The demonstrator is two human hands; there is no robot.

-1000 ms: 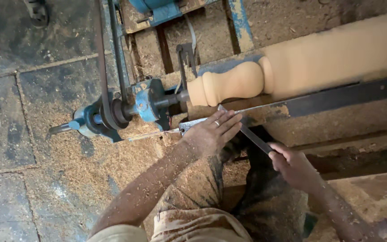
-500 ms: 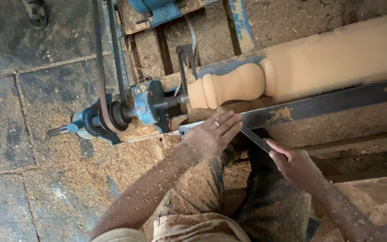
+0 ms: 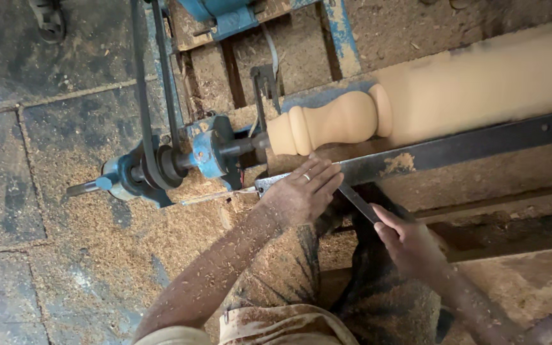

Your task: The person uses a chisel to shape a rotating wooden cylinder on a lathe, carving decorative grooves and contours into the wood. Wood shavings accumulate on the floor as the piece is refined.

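The left hand [image 3: 301, 191] lies palm-down, fingers stretched forward together; the right hand [image 3: 410, 239] is curled closed, wrist low.

Soft, even daylight, weak shadows, no glare; motion blur on the spinning wood [image 3: 480, 89] far right.

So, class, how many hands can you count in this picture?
2. The left hand rests flat on the tool rest, just below the turned wood. The right hand grips the chisel lower down. None seem hidden.
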